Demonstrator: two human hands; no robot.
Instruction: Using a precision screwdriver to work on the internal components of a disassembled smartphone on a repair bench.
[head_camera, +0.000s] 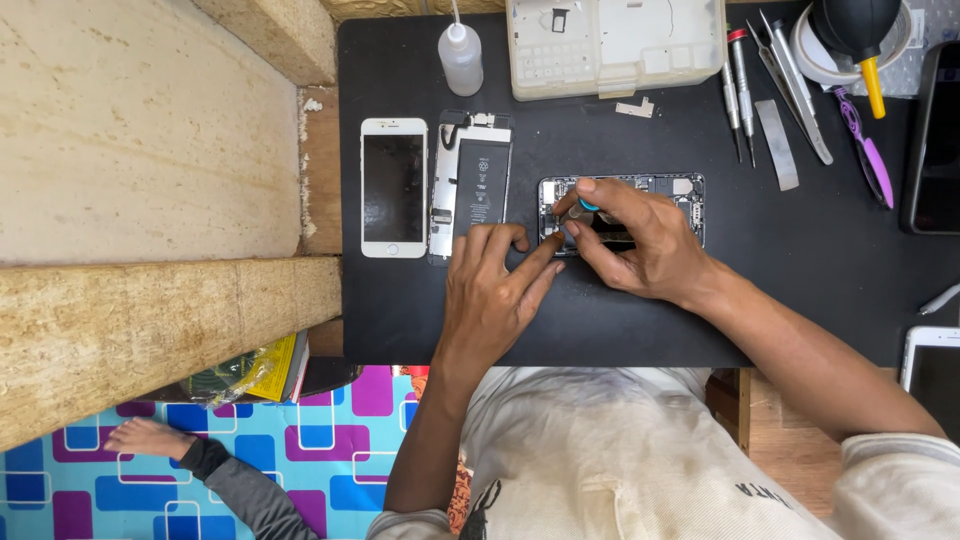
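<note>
An opened phone body (672, 190) lies on the black mat (800, 270), its insides showing. My right hand (640, 235) rests over it and pinches a small screwdriver with a blue collar (583, 207), tip down into the phone's left end. My left hand (495, 290) lies flat on the mat beside it, its index finger stretched out to touch the phone's lower left corner. Left of my hands lie a white phone screen (393, 187) and an open phone half with a black battery (472, 182).
At the mat's back stand a squeeze bottle (460, 57) and a cream parts box (612, 42). Screwdrivers (740, 90), tweezers (795, 85), a purple tool (868, 160), a black air blower (860, 35) and more phones lie right. Another person's hand (150, 437) rests on the patterned floor below left.
</note>
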